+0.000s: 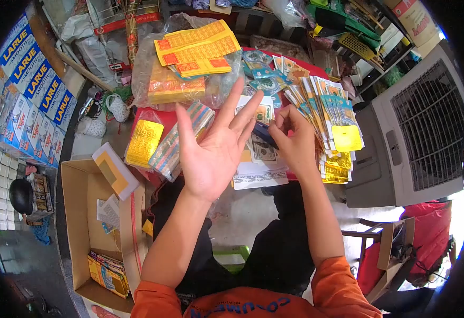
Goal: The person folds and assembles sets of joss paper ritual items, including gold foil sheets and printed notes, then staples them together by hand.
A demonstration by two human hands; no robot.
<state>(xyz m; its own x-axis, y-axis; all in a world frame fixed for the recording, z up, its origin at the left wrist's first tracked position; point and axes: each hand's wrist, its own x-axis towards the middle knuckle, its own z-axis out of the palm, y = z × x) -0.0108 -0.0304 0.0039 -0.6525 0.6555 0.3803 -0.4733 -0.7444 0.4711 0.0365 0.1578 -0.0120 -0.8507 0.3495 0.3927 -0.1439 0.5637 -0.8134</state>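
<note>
My left hand [213,159] is raised over the table's near edge, palm turned up, fingers spread, with nothing in it. My right hand [294,139] is closed, its thumb and fingertips pressed together; whatever they may pinch is too small to make out. Against its left side shows a dark blue, elongated object [264,132], partly covered by the hands. Below lie printed paper notes [264,151] and a white sheet with a patterned edge [261,177]. A fanned stack of paper bundles [319,108] lies right of my right hand, with a gold-yellow packet [347,138] on it.
Yellow-and-red printed papers [197,45] lie on a plastic-wrapped bundle at the table's back left. Nearer are a gold packet [144,144] and a striped bundle [171,153]. A cardboard box [78,222] stands left of my legs, a grey air cooler [377,153] at right.
</note>
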